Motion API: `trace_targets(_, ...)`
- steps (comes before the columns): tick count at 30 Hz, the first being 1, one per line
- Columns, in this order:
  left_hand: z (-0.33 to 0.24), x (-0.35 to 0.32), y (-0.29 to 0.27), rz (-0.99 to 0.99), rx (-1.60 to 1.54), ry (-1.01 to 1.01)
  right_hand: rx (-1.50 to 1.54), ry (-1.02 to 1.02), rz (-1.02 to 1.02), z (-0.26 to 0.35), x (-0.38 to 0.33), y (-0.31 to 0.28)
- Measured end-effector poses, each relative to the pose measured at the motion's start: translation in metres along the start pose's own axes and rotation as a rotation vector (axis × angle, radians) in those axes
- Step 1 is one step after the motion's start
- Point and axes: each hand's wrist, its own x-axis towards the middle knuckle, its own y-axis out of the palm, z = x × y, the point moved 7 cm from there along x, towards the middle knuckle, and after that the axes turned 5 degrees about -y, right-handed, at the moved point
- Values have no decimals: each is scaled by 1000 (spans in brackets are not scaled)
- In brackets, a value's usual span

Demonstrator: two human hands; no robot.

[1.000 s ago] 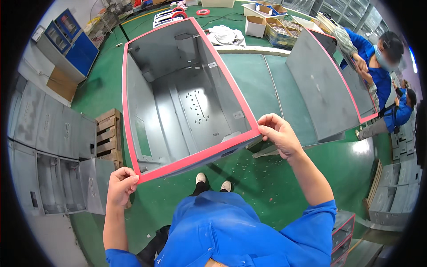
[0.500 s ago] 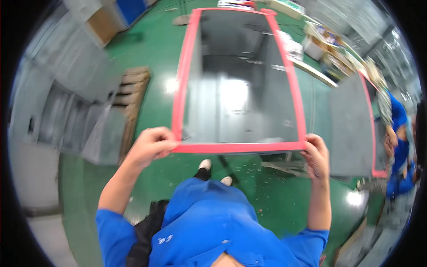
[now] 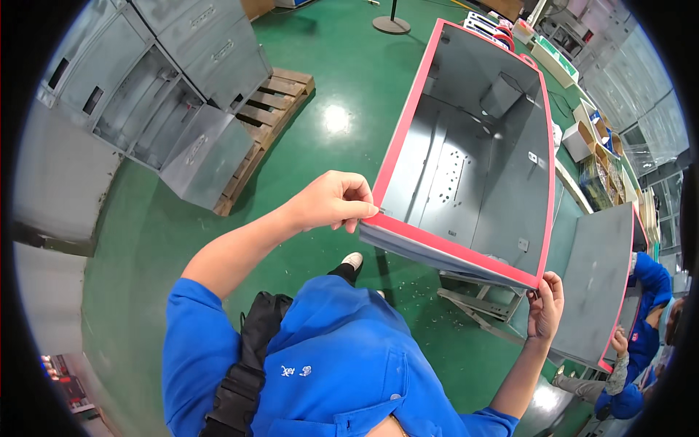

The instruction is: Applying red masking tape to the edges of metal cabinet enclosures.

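Observation:
A large grey metal cabinet box lies with its open side up, and red tape runs along its rim. My left hand is at the near left corner, thumb and bent fingers pinching the tape there. At the near right corner my right hand has its fingers closed on the tape by the edge; the fingertips are partly hidden. Inside the cabinet show a panel with small holes and a few small fittings. A red tape loop rests at the far right corner.
Grey metal cabinets and a wooden pallet stand at left. A metal stand shows under the box. On the right are another red-edged panel, co-workers in blue and boxes of parts. Debris dots the green floor.
My view has turned, so the cabinet now appears slanted and farther right, with more of its inside showing. Both hands stay at the same two near corners.

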Motion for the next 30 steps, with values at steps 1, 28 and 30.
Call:
trace_targets(1, -2, 0, 0, 6, 11, -5, -6, 2, -7, 0, 0, 0)
trace_targets(28, -2, 0, 1, 26, 103, 169, 7, 23, -6, -4, 1, -4)
trace_targets(30, -4, -2, 3, 1, 150, 212, 11, 20, -15, -5, 0, -6)
